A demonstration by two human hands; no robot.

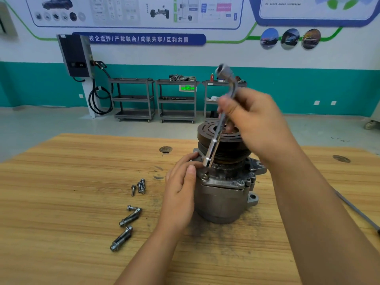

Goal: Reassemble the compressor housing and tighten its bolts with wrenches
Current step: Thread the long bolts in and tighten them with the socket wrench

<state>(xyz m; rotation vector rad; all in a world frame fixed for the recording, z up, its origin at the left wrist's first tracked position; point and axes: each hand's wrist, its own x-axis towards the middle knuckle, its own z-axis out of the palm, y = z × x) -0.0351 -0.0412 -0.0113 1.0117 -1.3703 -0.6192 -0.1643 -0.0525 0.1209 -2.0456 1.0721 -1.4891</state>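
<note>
Wooden workbench (72, 161): right hand (253, 122) grips L-socket wrench (214, 145); below grip, socket nears flange bolt (205, 177); left hand (181, 188) braces compressor housing (222, 194). Next: seat socket.

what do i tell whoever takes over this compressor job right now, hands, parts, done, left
Right hand grips the wrench; its socket end is just above a flange bolt, not on it.
Left hand braces the compressor at its flange.
Done: housing closed, standing pulley up on the table; at least two flange bolts are in.
Left: tighten them. Short bolts and long bolts lie loose to its left.
</note>
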